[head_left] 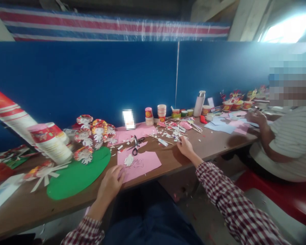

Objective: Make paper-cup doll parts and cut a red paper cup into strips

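My left hand (111, 182) rests at the table's front edge, at the lower left corner of a pink sheet (150, 162), fingers slightly bent and apart. A white paper cutout (129, 160) and dark pen marks are on that sheet. Black-handled scissors (135, 146) lie across its top edge. Farther right, my right hand (185, 147) is over the brown table, its fingers closed on a small pen-like item (177, 138) that is partly hidden. A white tube (163, 142) lies just left of it.
Paper cups (52, 146) and a green oval sheet (79, 175) with paper figures (99, 131) occupy the left. Scraps (178, 127), paint pots (184, 113) and a bottle (199, 103) stand or lie behind my right hand. At the right, a person (293, 143) works over blue paper (220, 124).
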Demonstrator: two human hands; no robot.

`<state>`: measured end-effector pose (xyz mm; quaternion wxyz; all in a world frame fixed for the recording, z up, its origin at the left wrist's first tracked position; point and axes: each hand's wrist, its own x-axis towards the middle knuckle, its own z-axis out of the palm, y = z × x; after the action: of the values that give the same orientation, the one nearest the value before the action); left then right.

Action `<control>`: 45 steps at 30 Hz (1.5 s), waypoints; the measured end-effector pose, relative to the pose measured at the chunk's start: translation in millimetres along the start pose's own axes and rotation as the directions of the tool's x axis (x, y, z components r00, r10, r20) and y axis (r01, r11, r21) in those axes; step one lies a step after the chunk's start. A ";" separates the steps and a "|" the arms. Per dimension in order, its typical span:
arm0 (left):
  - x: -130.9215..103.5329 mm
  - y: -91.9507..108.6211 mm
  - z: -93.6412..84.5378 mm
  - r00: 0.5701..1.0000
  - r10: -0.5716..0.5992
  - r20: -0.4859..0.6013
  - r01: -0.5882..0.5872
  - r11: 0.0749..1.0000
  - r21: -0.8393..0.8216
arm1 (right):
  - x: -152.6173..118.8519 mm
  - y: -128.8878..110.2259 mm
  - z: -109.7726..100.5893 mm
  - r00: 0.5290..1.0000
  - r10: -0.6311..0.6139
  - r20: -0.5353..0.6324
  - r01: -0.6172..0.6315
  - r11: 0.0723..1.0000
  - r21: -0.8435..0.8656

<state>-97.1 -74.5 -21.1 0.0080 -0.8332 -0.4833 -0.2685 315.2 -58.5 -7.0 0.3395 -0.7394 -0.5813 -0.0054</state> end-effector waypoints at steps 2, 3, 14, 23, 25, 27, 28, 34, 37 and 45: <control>0.0 -1.1 0.8 1.000 0.000 0.003 0.000 1.000 0.003 | 0.5 -0.3 -0.2 0.999 0.018 -0.027 -0.018 0.999 0.028; 0.0 -1.8 1.3 1.000 0.002 0.005 -0.002 1.000 0.003 | 0.9 -0.2 -0.2 0.999 0.027 -0.040 -0.026 0.999 0.040; -1.1 -6.9 5.3 1.000 0.009 0.009 -0.009 1.000 0.000 | 4.2 0.7 -1.0 0.997 0.063 -0.048 -0.059 0.995 0.082; -0.7 -7.1 6.0 1.000 0.020 0.010 -0.020 1.000 0.018 | 1.0 -1.9 -3.3 0.998 0.063 -0.023 -0.061 0.995 0.083; -0.5 -6.7 5.9 1.000 0.023 0.004 -0.023 1.000 0.020 | 1.1 -1.8 -3.1 0.998 0.062 -0.021 -0.060 0.995 0.084; -0.3 -6.4 5.7 1.000 0.023 0.000 -0.023 1.000 0.017 | 1.2 -2.1 -3.0 0.998 0.060 -0.022 -0.058 0.995 0.081; -0.2 -6.1 5.6 1.000 0.023 -0.001 -0.023 1.000 0.014 | 1.3 -2.3 -3.1 0.998 0.060 -0.023 -0.058 0.995 0.077; -0.4 -4.3 4.0 1.000 0.021 -0.005 -0.021 1.000 0.006 | 0.9 -4.3 -4.4 0.998 0.062 -0.015 -0.062 0.997 0.052; -1.0 -5.1 4.4 1.000 0.021 -0.013 -0.021 1.000 0.005 | 0.5 -4.3 -4.7 0.998 0.062 -0.011 -0.061 0.997 0.047; -1.0 -6.9 5.8 1.000 0.025 -0.013 -0.025 1.000 0.006 | 1.5 -2.5 -3.7 0.998 0.055 -0.005 -0.055 0.998 0.035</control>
<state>-100.5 -70.0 -28.2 0.0169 -0.8374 -0.4735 -0.2726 315.0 -58.9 -2.3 0.3541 -0.7491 -0.5598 0.0120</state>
